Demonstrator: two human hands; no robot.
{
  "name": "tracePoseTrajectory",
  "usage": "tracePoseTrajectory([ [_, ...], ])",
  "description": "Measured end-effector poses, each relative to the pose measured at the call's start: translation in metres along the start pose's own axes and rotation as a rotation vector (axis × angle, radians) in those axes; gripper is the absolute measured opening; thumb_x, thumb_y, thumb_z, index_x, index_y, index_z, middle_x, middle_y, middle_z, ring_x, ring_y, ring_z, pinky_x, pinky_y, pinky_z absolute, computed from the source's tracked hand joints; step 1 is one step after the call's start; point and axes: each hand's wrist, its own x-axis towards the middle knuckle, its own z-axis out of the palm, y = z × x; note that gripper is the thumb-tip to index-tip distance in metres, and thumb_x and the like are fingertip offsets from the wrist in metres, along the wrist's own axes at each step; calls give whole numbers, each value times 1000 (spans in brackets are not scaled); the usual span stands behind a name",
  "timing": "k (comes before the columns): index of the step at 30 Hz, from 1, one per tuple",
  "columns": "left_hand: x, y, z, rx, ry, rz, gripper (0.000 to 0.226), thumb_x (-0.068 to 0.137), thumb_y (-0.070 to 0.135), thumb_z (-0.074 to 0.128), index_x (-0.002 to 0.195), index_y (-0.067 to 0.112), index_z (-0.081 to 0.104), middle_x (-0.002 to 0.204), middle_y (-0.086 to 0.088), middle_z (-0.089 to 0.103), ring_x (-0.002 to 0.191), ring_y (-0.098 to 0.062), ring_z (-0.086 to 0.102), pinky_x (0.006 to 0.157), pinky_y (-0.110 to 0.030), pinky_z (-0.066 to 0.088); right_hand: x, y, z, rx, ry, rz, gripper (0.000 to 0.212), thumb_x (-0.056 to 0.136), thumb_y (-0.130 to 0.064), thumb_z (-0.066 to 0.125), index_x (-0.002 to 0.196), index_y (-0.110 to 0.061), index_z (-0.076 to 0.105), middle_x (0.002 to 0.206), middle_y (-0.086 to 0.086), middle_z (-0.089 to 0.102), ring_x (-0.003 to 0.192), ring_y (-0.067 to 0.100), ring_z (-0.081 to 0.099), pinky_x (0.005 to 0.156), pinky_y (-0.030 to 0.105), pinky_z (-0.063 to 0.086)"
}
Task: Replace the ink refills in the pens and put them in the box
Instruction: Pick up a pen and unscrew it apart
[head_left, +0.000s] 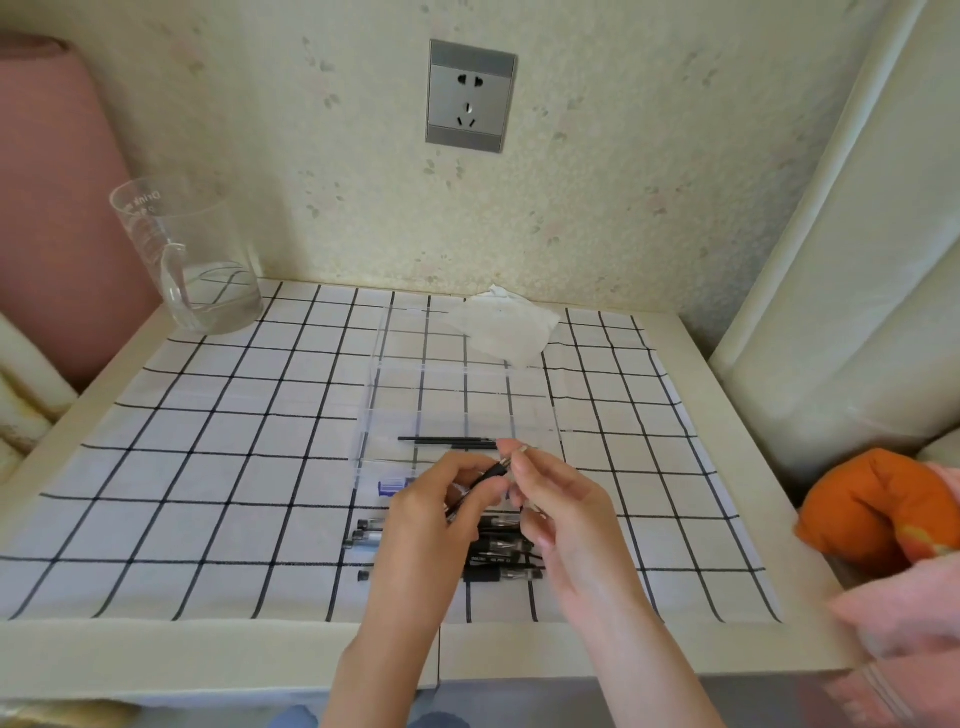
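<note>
Left hand (436, 506) grips a tilted black pen (488, 475) above the pile of pens (498, 558), near centre on the checked cloth (208, 467). Right hand (558, 499) pinches a small clear piece (521, 450), possibly the pen's tip; detail blurred. Beyond, black refills (447, 441) lie in the clear box (374, 395). Glass jug (192, 260) stands far left.

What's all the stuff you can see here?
cloth: one, white with black checks, covering table.
socket: one, grey, on the wall.
jug: one, clear, far left corner, some water inside.
box: one, see-through, middle of cloth.
tissue: one, white, behind the box.
refills: about two, black, at box's near end.
pens: several, black and clear, piled at cloth's near side.
soft thing: one, orange, far right.
left hand: one, grips a black pen.
right hand: one, pinches a clear piece.
</note>
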Motion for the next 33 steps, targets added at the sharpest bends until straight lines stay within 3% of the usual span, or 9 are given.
tracePoseTrajectory([
  [5,2,0,1,-24,-3,-26,13,82,32,65,86,42,59,77,20,67,63,0,55,59,-9,43,-1,0,2,-40,46,3,31,70,-35,73,88,-10,71,67,3,59,53,8,48,42,17,28],
  [9,6,2,2,-26,-29,-19,9,81,31,64,85,39,60,79,24,66,61,1,54,59,-8,42,0,-3,3,-16,45,8,20,73,-32,71,76,-12,70,58,1,53,38,6,34,61,25,35],
  [13,13,5,1,-82,-60,-33,5,84,25,63,85,29,63,69,16,67,50,-2,51,51,-10,39,0,-7,4,-16,56,-29,31,68,-32,69,88,-9,73,57,-1,54,50,9,47,43,16,27],
  [18,18,13,-3,-122,-52,-46,9,86,23,61,81,30,63,66,15,67,47,-2,50,50,-12,41,-1,-4,10,43,35,-55,33,72,-35,68,97,-14,75,74,6,59,69,14,51,42,17,26],
  [24,21,15,-8,-69,-74,-33,6,85,24,63,80,28,63,67,14,68,47,-1,51,50,-9,41,2,4,12,100,67,-77,38,73,-37,69,90,-4,66,65,6,54,58,13,53,42,18,28],
  [28,23,17,-9,-102,-91,-24,3,85,24,63,81,23,64,69,10,69,57,1,60,50,-8,41,7,3,13,92,69,-108,24,78,-31,68,79,-7,66,59,2,49,50,14,37,49,20,28],
  [30,24,17,-11,-118,-91,-25,4,85,24,62,81,22,64,66,11,67,54,3,58,51,-8,39,8,1,14,66,63,-121,25,78,-30,68,83,-6,69,59,2,49,49,14,31,54,23,28],
  [33,24,16,-16,-130,-102,-32,8,87,24,59,81,22,65,58,12,63,45,3,48,50,-7,36,7,-2,17,46,39,-135,27,77,-30,65,92,-9,74,64,6,57,53,12,47,45,19,25],
])
